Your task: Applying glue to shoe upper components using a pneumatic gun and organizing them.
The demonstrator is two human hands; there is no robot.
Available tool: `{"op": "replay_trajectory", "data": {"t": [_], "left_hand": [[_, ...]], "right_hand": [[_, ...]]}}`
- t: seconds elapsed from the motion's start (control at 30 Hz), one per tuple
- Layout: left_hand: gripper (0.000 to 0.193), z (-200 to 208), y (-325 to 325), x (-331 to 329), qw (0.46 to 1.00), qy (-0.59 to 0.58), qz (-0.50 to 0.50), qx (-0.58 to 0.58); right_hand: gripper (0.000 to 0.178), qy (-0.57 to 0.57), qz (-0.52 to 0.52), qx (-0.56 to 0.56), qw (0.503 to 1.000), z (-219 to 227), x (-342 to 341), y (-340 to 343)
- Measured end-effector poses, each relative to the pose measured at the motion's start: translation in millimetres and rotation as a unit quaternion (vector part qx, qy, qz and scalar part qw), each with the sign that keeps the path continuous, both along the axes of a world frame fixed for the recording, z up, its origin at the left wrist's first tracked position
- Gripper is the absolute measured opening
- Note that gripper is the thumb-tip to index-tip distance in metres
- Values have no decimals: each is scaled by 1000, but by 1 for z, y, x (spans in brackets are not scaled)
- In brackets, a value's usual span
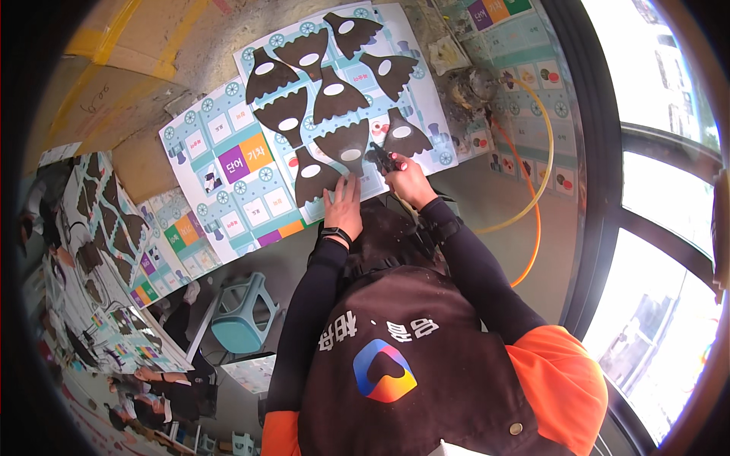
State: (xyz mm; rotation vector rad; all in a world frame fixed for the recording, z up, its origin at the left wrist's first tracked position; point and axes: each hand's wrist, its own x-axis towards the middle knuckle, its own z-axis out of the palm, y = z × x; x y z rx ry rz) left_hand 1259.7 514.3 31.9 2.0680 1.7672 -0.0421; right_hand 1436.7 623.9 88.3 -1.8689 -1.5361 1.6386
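Several dark brown, fan-shaped pieces with scalloped edges and white ovals lie in rows on a printed sheet [228,163]. My left hand [344,207], a black band on its wrist, rests with fingers stretched out at the lower edge of the middle dark piece [338,140]. Another dark piece [313,176] lies just left of those fingers. My right hand [408,182] is closed around a small black tool that looks like a spray gun [380,158]. Its front end points at the middle piece, which has a greyish patch on it. The fingers partly hide the tool.
Yellow [549,144] and orange [537,228] hoses curve down at the right, beside a dark window frame [604,190]. A teal stool [242,315] stands at lower left. More dark pieces [106,197] cover a table at far left, where other people work. Cardboard [99,99] lies behind.
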Motion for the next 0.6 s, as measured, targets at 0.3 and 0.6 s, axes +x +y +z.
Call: {"op": "replay_trajectory", "data": {"t": [0.3, 0.6], "left_hand": [[74, 5, 3, 9, 1000, -18, 12, 0], [74, 17, 2, -4, 998, -45, 15, -30]], "right_hand": [[35, 54, 18, -25, 998, 12, -11, 8], [25, 76, 63, 6, 995, 12, -16, -1]]}}
